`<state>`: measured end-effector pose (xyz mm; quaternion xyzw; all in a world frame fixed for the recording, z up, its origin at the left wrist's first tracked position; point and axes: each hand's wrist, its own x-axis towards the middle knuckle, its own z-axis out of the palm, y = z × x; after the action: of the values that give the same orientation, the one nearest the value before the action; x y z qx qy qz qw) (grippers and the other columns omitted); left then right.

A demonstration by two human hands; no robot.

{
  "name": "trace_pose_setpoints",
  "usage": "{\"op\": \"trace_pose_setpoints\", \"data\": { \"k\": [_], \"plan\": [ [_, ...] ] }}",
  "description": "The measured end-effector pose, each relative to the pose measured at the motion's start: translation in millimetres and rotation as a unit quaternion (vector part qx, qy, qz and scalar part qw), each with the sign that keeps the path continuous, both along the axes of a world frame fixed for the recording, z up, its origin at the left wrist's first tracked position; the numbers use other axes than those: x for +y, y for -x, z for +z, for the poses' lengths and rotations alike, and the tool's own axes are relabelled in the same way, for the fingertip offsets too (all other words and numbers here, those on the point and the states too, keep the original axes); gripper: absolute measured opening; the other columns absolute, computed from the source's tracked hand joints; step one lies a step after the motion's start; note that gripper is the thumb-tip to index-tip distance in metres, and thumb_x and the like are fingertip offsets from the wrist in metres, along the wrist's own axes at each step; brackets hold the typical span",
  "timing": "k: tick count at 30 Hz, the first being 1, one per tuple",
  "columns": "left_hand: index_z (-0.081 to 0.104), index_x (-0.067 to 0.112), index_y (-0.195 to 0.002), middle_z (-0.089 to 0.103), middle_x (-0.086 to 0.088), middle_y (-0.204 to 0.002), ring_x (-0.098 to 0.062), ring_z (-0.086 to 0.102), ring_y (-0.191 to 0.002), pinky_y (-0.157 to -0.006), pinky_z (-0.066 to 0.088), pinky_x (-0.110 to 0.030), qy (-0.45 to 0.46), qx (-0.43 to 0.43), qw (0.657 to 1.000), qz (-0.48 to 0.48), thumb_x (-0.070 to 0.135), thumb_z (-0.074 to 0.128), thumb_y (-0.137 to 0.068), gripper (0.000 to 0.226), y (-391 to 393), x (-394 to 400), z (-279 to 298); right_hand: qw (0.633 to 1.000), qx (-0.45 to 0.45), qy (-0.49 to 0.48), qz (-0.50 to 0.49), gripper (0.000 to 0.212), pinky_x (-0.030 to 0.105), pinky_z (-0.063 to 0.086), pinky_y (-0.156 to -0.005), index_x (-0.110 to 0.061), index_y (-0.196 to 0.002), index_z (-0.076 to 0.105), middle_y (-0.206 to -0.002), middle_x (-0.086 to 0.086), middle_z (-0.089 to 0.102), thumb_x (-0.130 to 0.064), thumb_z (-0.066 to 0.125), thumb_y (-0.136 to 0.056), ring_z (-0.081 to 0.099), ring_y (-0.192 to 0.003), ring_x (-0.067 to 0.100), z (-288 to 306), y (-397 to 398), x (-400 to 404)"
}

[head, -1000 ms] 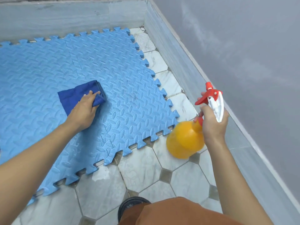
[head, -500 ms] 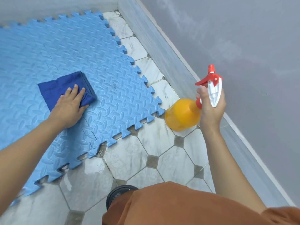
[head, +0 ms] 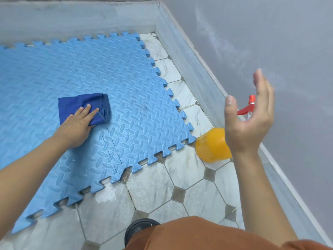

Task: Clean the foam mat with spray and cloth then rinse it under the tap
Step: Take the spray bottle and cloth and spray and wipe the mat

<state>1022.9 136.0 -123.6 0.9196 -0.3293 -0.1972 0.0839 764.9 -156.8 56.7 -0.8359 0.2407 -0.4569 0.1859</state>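
Left hand [head: 76, 128] presses flat, fingers straight, on folded blue cloth [head: 82, 106] lying on the blue foam mat [head: 126, 112] on the tiled floor [head: 189, 186]. Right hand [head: 249, 120] raised, fingers spread, holding nothing; orange spray bottle [head: 211, 145] stands on the floor just behind it, beside the mat's corner.

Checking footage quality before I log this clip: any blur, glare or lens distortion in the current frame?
Head view: soft, even light, no hard shadows; faint sheen on the wet foam mat and floor tiles; the raised right hand looks slightly soft at its fingertips; wide-angle bending along the wall skirting; left hand and cloth sharp.
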Motion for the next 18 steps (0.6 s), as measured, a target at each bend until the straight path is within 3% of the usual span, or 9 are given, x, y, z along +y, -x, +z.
{"op": "trace_pose_setpoints", "data": {
  "k": [1, 3, 8, 11, 12, 14, 16, 17, 18],
  "plan": [
    [0.014, 0.020, -0.153, 0.007, -0.008, -0.161, -0.029, 0.009, -0.148, -0.116, 0.014, -0.049, 0.002, 0.005, 1.000, 0.014, 0.021, 0.038, -0.100, 0.058, -4, 6, 0, 0.999, 0.021, 0.023, 0.016, 0.063, 0.050, 0.030, -0.116, 0.005, -0.140, 0.044, -0.142, 0.016, 0.050, -0.033, 0.057, -0.091, 0.047, -0.134, 0.024, 0, -10, 5],
    [0.017, 0.017, -0.152, 0.011, -0.011, -0.160, -0.032, 0.011, -0.147, -0.115, 0.015, -0.052, 0.005, 0.010, 0.999, 0.044, 0.020, 0.040, -0.100, 0.058, -11, 21, -2, 0.996, 0.058, 0.050, 0.047, 0.068, 0.051, 0.015, -0.122, 0.005, -0.142, 0.042, -0.146, 0.016, 0.047, -0.036, 0.057, -0.090, 0.041, -0.139, 0.026, -1, -29, 15],
    [0.032, 0.008, -0.147, 0.024, -0.017, -0.155, -0.041, 0.021, -0.142, -0.110, 0.021, -0.061, 0.020, -0.026, 0.996, 0.084, 0.008, 0.044, -0.096, 0.053, -21, 60, -6, 0.983, 0.123, 0.053, 0.122, 0.073, 0.049, 0.011, -0.122, 0.003, -0.144, 0.040, -0.151, 0.018, 0.041, -0.041, 0.059, -0.089, 0.035, -0.143, 0.028, -27, -65, 37],
    [0.044, 0.010, -0.130, 0.046, -0.022, -0.131, -0.049, 0.042, -0.118, -0.096, 0.035, -0.061, 0.097, -0.048, 0.981, 0.160, 0.004, 0.039, -0.094, 0.037, -19, 75, 3, 0.968, 0.184, 0.033, 0.170, 0.075, 0.044, 0.009, -0.121, -0.001, -0.146, 0.040, -0.153, 0.015, 0.039, -0.046, 0.058, -0.089, 0.033, -0.145, 0.027, -60, -93, 52],
    [0.043, 0.012, -0.128, 0.049, -0.025, -0.125, -0.050, 0.046, -0.110, -0.091, 0.037, -0.057, 0.125, -0.055, 0.962, 0.237, 0.008, 0.037, -0.096, 0.033, -18, 78, 11, 0.959, 0.212, 0.026, 0.187, 0.077, 0.044, 0.009, -0.121, -0.003, -0.148, 0.038, -0.155, 0.013, 0.037, -0.049, 0.057, -0.089, 0.031, -0.146, 0.026, -74, -103, 57],
    [0.043, 0.009, -0.126, 0.053, -0.031, -0.122, -0.051, 0.048, -0.107, -0.088, 0.037, -0.051, 0.178, -0.071, 0.890, 0.413, 0.019, 0.032, -0.098, 0.032, -23, 85, 28, 0.935, 0.272, 0.024, 0.226, 0.079, 0.047, 0.009, -0.121, -0.008, -0.150, 0.036, -0.158, 0.010, 0.032, -0.054, 0.053, -0.088, 0.027, -0.147, 0.026, -105, -127, 68],
    [0.046, 0.005, -0.119, 0.056, -0.031, -0.117, -0.049, 0.050, -0.105, -0.087, 0.037, -0.049, 0.236, -0.093, 0.820, 0.514, 0.025, 0.030, -0.097, 0.034, -32, 94, 44, 0.904, 0.329, 0.040, 0.271, 0.080, 0.050, 0.009, -0.121, -0.011, -0.150, 0.035, -0.159, 0.009, 0.029, -0.059, 0.047, -0.087, 0.025, -0.148, 0.028, -131, -152, 80],
    [0.047, 0.005, -0.115, 0.058, -0.030, -0.112, -0.047, 0.051, -0.102, -0.084, 0.038, -0.048, 0.251, -0.109, 0.812, 0.516, 0.026, 0.030, -0.096, 0.033, -35, 98, 50, 0.888, 0.353, 0.052, 0.292, 0.081, 0.050, 0.009, -0.120, -0.012, -0.150, 0.035, -0.159, 0.009, 0.029, -0.061, 0.044, -0.086, 0.024, -0.148, 0.029, -142, -165, 86],
    [0.047, 0.005, -0.113, 0.059, -0.029, -0.108, -0.047, 0.053, -0.098, -0.079, 0.038, -0.047, 0.248, -0.125, 0.827, 0.489, 0.026, 0.031, -0.096, 0.030, -35, 101, 53, 0.872, 0.373, 0.064, 0.311, 0.081, 0.051, 0.009, -0.120, -0.013, -0.150, 0.036, -0.160, 0.009, 0.028, -0.063, 0.041, -0.086, 0.024, -0.148, 0.030, -151, -178, 92]
  ]
}}
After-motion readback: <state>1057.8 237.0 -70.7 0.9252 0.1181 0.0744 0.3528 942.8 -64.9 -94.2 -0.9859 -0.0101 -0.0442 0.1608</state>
